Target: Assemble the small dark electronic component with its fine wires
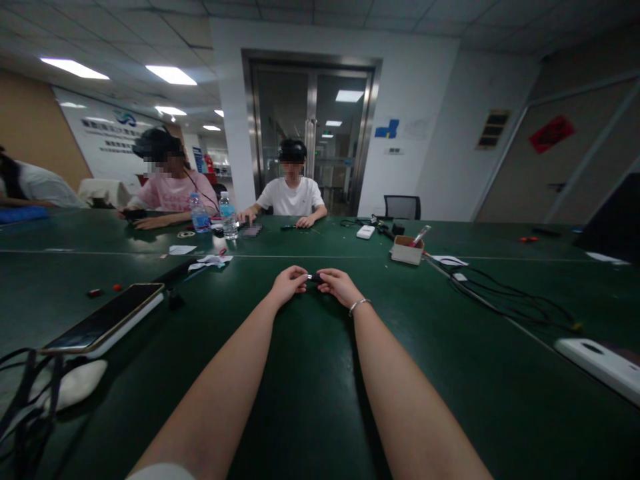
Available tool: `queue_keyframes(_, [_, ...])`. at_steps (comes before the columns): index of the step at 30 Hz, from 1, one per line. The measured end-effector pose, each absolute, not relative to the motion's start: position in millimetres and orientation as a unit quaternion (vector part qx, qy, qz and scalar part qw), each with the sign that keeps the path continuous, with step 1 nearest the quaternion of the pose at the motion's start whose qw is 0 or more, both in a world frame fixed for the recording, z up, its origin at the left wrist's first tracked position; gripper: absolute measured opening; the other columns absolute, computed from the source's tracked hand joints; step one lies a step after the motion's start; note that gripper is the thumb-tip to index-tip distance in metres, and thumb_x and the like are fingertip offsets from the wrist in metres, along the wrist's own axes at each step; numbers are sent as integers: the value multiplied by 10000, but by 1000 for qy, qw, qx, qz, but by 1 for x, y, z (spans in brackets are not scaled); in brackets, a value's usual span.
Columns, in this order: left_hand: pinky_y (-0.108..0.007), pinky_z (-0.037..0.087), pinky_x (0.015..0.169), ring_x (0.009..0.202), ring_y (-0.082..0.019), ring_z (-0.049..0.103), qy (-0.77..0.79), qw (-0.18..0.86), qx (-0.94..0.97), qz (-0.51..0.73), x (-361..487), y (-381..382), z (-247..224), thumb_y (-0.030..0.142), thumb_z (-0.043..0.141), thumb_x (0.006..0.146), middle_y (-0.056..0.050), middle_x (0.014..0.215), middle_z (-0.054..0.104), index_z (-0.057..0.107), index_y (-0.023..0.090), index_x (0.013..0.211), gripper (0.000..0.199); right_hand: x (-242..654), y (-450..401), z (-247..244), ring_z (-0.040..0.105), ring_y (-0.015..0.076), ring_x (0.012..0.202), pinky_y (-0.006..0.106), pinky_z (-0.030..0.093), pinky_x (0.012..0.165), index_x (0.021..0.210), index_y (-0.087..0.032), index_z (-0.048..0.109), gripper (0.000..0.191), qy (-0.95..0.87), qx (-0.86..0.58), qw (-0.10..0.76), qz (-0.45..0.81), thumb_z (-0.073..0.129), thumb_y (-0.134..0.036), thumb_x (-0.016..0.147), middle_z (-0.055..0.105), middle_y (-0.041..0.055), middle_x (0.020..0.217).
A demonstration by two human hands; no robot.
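Observation:
Both my arms reach out over the green table [315,373]. Between my fingertips is a small black object with a silvery end [313,278], too small to tell its exact kind. My left hand [289,285] pinches it at the silvery end, on the left. Closed around its black part on the right is my right hand [341,287], with a silver bracelet [359,305] at the wrist. My fingers cover much of the object, which is held just above or against the tabletop; I cannot tell which.
To the left lie a phone [107,319] on a white box, a white mouse-like object [80,385] and black straps. Ahead are paper scraps [210,262], water bottles [229,217] and a small carton [407,251]. Cables [515,293] and a power strip [600,363] lie right. Two people sit opposite.

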State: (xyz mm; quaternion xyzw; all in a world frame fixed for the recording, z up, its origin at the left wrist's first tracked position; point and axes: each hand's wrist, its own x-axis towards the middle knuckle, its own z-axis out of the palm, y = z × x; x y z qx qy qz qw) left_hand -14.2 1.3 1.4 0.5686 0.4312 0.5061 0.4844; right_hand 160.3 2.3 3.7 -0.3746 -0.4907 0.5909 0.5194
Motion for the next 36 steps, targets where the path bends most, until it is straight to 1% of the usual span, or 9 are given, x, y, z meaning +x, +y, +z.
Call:
queue_keyframes(7, [-216,523,561,578,-85,584,447,500,537,512,-11,1,5,256,713,719,-20,650,604,609,113,796,192,160,3,4,628,83,501,165,535,487,870,-104,631,76,-491,-373,516,595,614,-71,804,653,37,689])
queue_keyframes(13, [-207,510,549,535,-78,571,462,502,524,510,-10,1,7,258,710,725,-14,601,599,611,100,773,192,160,2,4,640,88,518,175,549,502,873,-107,631,75,-494,-375,515,592,617,-79,804,659,43,722])
queue_keyframes(18, [-209,500,539,500,-80,561,481,485,538,493,-11,5,3,320,678,752,-15,573,597,613,99,762,231,160,1,4,641,85,513,174,549,508,880,-109,626,83,-493,-368,518,595,609,-73,807,661,40,724])
queue_keyframes(26, [-215,480,522,491,-96,559,495,454,553,493,-11,14,-6,456,675,714,-20,555,597,608,124,703,338,160,1,5,642,91,517,176,544,503,877,-113,630,84,-500,-366,513,594,611,-75,804,653,29,685])
queue_keyframes(36, [-214,419,460,442,-99,518,521,398,596,464,-12,13,-4,523,573,761,-12,528,572,577,149,641,393,161,-2,7,651,95,527,174,552,534,906,-111,632,126,-509,-362,507,595,597,-52,800,654,32,671])
